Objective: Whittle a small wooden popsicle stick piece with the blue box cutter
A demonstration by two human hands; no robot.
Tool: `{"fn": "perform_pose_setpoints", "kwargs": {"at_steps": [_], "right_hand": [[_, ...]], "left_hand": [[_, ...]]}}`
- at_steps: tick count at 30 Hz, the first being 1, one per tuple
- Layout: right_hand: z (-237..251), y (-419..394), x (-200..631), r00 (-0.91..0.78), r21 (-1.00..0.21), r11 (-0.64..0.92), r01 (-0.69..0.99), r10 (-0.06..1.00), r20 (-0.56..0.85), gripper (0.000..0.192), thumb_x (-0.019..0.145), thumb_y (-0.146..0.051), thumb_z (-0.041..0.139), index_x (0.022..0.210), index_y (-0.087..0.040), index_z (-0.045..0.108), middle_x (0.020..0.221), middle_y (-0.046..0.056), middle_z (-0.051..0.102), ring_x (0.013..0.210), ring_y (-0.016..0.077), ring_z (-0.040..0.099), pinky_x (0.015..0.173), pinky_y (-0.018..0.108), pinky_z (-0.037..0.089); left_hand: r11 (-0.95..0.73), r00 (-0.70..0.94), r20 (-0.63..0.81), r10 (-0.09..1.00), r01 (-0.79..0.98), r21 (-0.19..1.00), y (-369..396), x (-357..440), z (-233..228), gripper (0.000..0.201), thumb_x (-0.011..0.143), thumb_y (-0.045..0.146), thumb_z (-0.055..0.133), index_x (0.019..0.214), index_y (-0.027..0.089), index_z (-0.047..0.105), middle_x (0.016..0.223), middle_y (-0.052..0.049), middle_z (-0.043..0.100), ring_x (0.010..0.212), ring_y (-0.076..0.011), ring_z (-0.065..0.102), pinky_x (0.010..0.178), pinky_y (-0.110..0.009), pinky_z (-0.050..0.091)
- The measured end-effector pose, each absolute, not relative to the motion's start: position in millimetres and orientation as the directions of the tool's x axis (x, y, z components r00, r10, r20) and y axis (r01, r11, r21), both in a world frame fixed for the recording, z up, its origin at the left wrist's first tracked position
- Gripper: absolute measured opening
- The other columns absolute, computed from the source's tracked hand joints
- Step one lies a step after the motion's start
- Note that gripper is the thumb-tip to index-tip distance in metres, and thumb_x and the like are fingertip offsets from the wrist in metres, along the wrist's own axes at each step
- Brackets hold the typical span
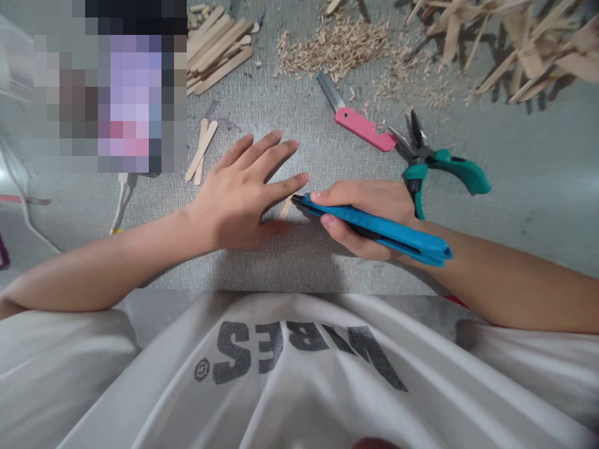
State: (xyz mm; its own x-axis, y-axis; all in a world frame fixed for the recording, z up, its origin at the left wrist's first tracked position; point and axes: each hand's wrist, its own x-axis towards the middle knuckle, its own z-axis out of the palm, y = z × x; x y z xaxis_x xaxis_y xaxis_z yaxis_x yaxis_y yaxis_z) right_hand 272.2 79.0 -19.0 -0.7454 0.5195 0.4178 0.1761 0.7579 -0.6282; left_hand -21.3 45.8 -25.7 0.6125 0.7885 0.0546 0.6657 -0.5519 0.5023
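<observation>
My left hand (238, 196) lies flat on the grey textured table (154, 215), fingers spread apart. A short bit of pale wooden craft stick (286, 207) shows in the gap between its index finger and thumb; the rest is hidden under the hand. My right hand (386, 194) is closed around a blue utility knife (374, 224), whose dark tip meets or nearly meets that stick. Two craft sticks (206, 146) lie crossed just beyond my left hand. Past my right hand are green-handled needle-nose pliers (423, 159), jaws apart, and a pink-handled folding blade (360, 126).
A stack of craft sticks (224, 50) sits at the back left. Small wood chips (334, 47) are heaped at the back middle. Jumbled wooden pieces (528, 56) fill the far right corner. A white cable (120, 202) runs from a blurred-out device on the left.
</observation>
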Motion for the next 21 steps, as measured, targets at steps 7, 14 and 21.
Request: {"fn": "perform_pose_setpoints", "kwargs": {"at_steps": [7,14,21], "right_hand": [[-15.0,77.3,274.7,-0.777,-0.647,0.727,0.229,0.537,0.329,0.027,0.112,-0.024,0.055,0.135,-0.036,0.064,0.098,0.0,0.083,0.077,0.0224,0.081,0.079,0.039,0.07],[-21.4,79.8,272.6,-0.735,-0.611,0.779,0.142,0.497,0.462,0.034,0.107,-0.022,0.061,0.138,-0.036,0.065,0.087,-0.004,0.078,0.066,0.0207,0.075,0.069,0.034,0.067],[-21.1,74.2,273.9,-0.687,-0.619,0.756,0.214,0.567,0.455,0.029,0.106,-0.026,0.066,0.134,-0.035,0.071,0.095,-0.003,0.086,0.072,0.0204,0.082,0.067,0.033,0.068]], "left_hand": [[-0.551,0.603,0.083,0.793,0.653,0.519,43.8,-22.3,-28.1,0.075,0.099,0.075,0.077,0.163,0.038,0.063,0.186,-0.009,0.046,0.176,-0.0459,0.038,0.144,-0.074,0.027],[-0.521,0.591,0.033,0.806,0.682,0.514,43.0,-21.6,-21.9,0.072,0.102,0.069,0.075,0.163,0.035,0.062,0.186,-0.01,0.047,0.177,-0.0447,0.037,0.145,-0.072,0.025],[-0.543,0.608,0.066,0.792,0.651,0.531,48.3,-25.9,-25.0,0.081,0.093,0.071,0.083,0.161,0.031,0.065,0.186,-0.013,0.046,0.175,-0.0517,0.037,0.143,-0.078,0.024]]}}
